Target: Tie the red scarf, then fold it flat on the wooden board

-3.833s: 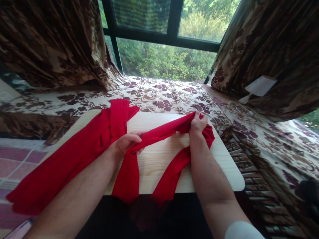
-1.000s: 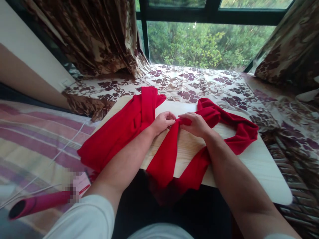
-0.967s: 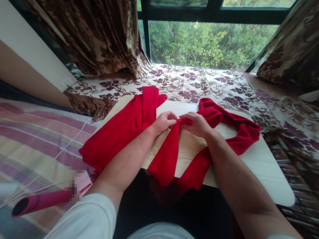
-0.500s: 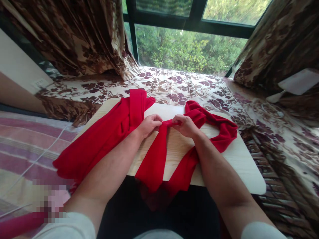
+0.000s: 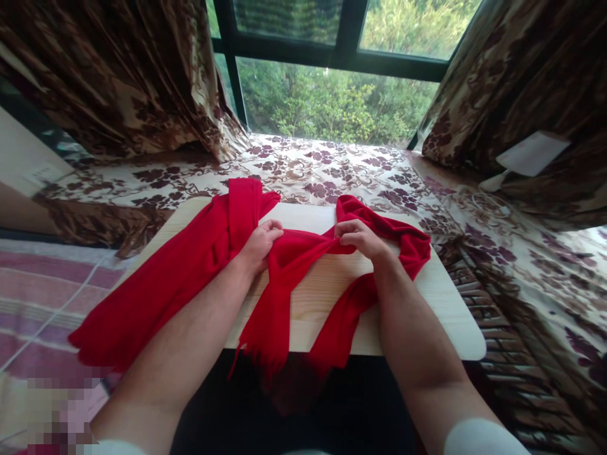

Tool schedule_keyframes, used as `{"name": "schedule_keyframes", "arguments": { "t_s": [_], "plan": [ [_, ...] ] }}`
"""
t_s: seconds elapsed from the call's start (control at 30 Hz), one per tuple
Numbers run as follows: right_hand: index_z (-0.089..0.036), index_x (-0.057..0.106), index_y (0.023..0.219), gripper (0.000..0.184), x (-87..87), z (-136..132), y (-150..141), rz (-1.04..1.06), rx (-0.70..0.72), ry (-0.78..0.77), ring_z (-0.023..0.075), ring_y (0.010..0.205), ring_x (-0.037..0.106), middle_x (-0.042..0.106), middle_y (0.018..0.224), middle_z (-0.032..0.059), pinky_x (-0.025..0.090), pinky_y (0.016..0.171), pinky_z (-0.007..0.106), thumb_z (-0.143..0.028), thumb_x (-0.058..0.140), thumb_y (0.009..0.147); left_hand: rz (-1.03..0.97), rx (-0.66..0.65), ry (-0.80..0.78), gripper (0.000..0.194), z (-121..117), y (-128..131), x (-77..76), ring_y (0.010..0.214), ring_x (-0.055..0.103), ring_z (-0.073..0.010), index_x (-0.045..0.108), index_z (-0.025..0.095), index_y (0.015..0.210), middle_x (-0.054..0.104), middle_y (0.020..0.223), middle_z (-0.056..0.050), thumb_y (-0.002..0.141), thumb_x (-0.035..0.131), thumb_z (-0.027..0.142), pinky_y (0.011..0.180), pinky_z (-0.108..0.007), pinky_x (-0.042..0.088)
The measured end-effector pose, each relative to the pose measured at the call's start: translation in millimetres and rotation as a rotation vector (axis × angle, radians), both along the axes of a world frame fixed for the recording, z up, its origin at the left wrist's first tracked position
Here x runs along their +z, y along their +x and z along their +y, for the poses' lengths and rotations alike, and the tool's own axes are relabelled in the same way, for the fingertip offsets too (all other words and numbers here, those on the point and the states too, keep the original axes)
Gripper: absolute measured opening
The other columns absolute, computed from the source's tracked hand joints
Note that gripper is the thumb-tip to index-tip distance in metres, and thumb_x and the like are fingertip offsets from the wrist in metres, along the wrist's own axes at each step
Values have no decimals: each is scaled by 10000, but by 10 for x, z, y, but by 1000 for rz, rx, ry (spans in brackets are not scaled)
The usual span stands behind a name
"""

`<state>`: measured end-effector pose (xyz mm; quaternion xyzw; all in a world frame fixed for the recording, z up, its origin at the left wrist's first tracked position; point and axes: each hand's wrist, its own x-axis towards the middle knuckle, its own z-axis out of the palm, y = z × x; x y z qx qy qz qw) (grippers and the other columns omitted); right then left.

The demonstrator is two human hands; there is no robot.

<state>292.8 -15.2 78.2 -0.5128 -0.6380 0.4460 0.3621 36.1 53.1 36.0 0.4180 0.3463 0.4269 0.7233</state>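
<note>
Plain bright red scarf across the middle; the folded cloth (image 5: 161, 284) at left is the same solid red. Tabletop (image 5: 303, 322): pale cream wood with fine tan grain. Beyond it, a whitish window-seat cover (image 5: 322, 189) patterned with plum and brown flowers. Left curtain (image 5: 118, 82) and right curtain (image 5: 516, 82): brown and cream floral. White lampshade (image 5: 533, 153) at far right. Near left, bedding (image 5: 47, 278) striped pink, mauve and cream. Window frame (image 5: 351, 57): dark green.

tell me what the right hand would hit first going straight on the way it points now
Pointing leftward, the right hand would likely first meet the red fringed scarf it grips, in the stretch between both hands, then the left hand, though depth is unclear.
</note>
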Motion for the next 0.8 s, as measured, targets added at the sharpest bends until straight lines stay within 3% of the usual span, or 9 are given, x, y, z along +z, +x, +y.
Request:
{"name": "schedule_keyframes", "arguments": {
  "t_s": [0.07,0.13,0.27,0.33,0.47,0.57,0.63,0.7,0.8],
  "plan": [
    [-173,575,568,335,-25,7,-28,-61,19,-21,98,428,379,437,443,-35,282,452,243,-412,553,803,39,-4,0,303,10,-10,-18,513,571,-99,532,194,850,576,611,65,637,746,169,502,-191,452],
    [-170,614,587,431,-107,45,-92,-172,-99,62,105,433,413,476,448,-24,326,461,245,-491,530,863,67,-14,-1,320,14,-16,-25,561,606,-104,575,172,881,628,667,38,638,782,192,551,-204,490],
    [-187,721,786,212,-298,149,-234,-300,-337,432,164,699,632,692,741,27,507,680,284,-363,615,840,85,-131,39,434,-16,-21,1,719,683,-138,644,143,988,725,864,-32,607,847,181,688,-247,545],
    [-212,749,999,235,-345,178,-266,-346,-276,536,219,1030,661,723,1103,77,507,925,353,-245,625,802,76,-214,89,488,-47,-25,25,823,702,-153,666,150,1028,740,978,-50,579,852,123,747,-245,546],
    [-257,687,1230,626,-373,181,-248,-541,-93,510,316,1412,408,491,1505,92,327,1150,495,-96,658,626,45,-419,122,586,-103,-47,70,938,710,-182,679,178,1142,724,1147,-82,586,825,66,796,-247,543],
    [-234,733,981,403,-388,174,-232,-606,-48,446,342,1301,511,627,1346,86,338,1111,532,-115,656,604,29,-515,105,718,-128,-60,97,952,718,-221,612,212,1298,719,1165,-104,620,826,109,817,-296,554],
    [-211,693,863,235,-385,170,-239,-550,-120,427,263,1007,645,726,1030,59,458,964,430,-147,616,651,34,-518,136,774,-143,-56,114,1012,705,-241,578,224,1344,704,1197,-109,620,835,130,855,-316,552],
    [-210,637,829,165,-362,162,-252,-451,-264,447,179,720,599,667,763,2,480,743,309,-171,572,683,77,-503,201,766,-163,-42,130,1047,691,-246,587,215,1321,696,1201,-104,602,836,120,870,-315,549],
    [-231,543,804,122,-306,146,-260,-343,-529,547,150,604,484,551,656,-36,403,604,265,-187,535,690,219,-545,311,597,-196,-23,141,950,701,-225,646,192,1185,729,1057,-66,614,786,90,801,-294,559]
  ]
}}
